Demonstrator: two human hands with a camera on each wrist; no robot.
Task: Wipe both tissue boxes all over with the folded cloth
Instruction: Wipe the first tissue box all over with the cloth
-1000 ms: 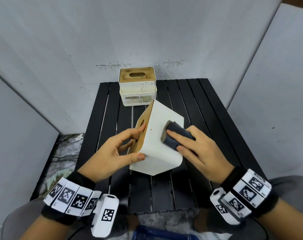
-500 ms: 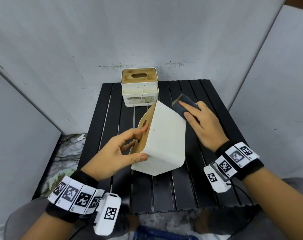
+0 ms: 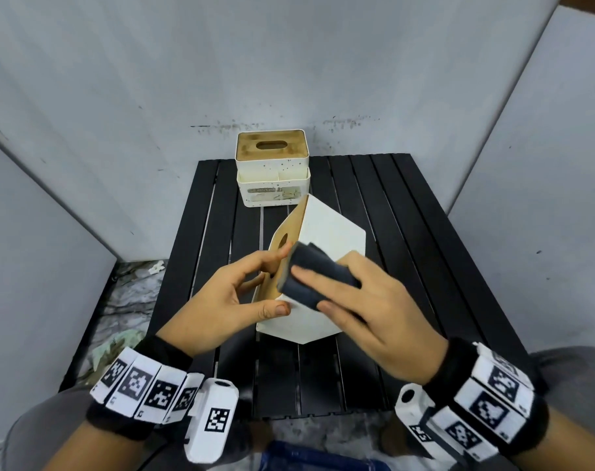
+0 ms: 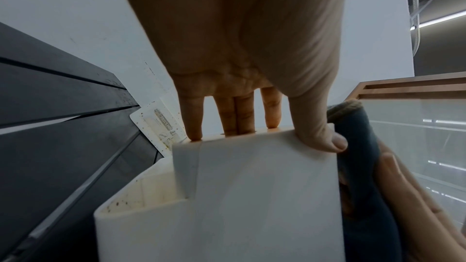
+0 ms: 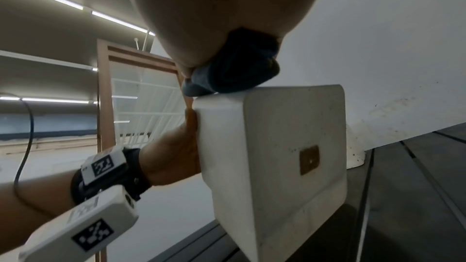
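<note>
At frame centre the white tissue box [image 3: 326, 232] stands tipped on the slatted tabletop [image 3: 408, 232]. The left hand [image 3: 221, 300] pinches its wooden lid edge, thumb on the side. The right hand [image 3: 374, 300], fingers flat, presses the folded cloth [image 3: 309, 277] against it. The box looks stiff, smooth and probably light, so brace its edges. The second tissue box [image 3: 272, 171] sits upper centre.

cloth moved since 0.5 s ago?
Yes. The folded cloth under the right hand came back toward the person, away from the far tissue box, to the tilted box's near end.
</note>
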